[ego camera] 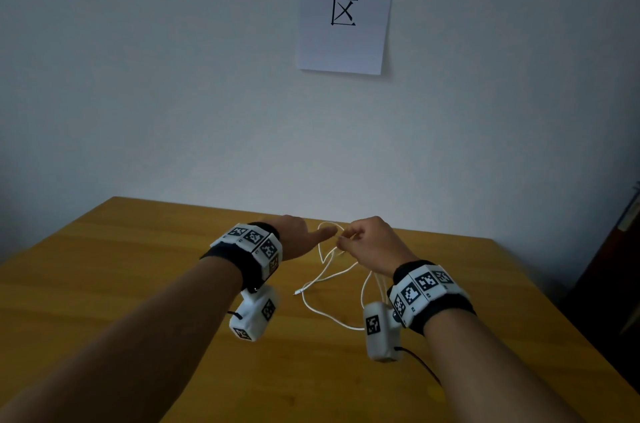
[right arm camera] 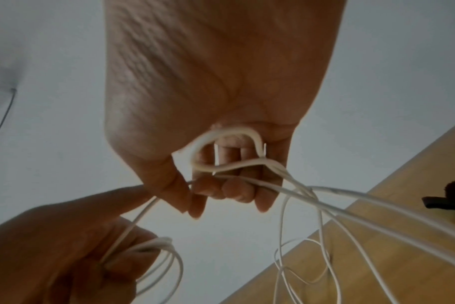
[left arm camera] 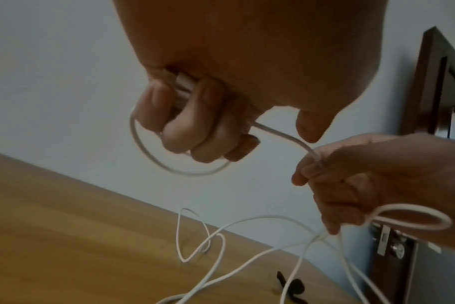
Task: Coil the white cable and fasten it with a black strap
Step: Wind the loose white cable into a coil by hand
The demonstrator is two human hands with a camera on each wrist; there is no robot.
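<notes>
A thin white cable (ego camera: 332,275) hangs from both hands, which are raised above the wooden table (ego camera: 138,267). My left hand (ego camera: 298,237) curls its fingers (left arm camera: 185,131) round a small loop of the cable (left arm camera: 153,156). Just to its right, my right hand (ego camera: 367,242) pinches the cable (right arm camera: 247,162) between thumb and fingers, a short stretch running between the hands. The rest trails in loose loops onto the table, its plug end (ego camera: 298,293) lying free. A black strap (left arm camera: 294,286) lies on the table (left arm camera: 65,236) under the hanging cable; it also shows at the right edge as the strap (right arm camera: 452,197).
A pale wall rises behind the table's far edge, with a paper sign (ego camera: 346,3) taped to it. Dark furniture (ego camera: 620,260) stands past the table's right side. Wrist-camera housings hang below both forearms.
</notes>
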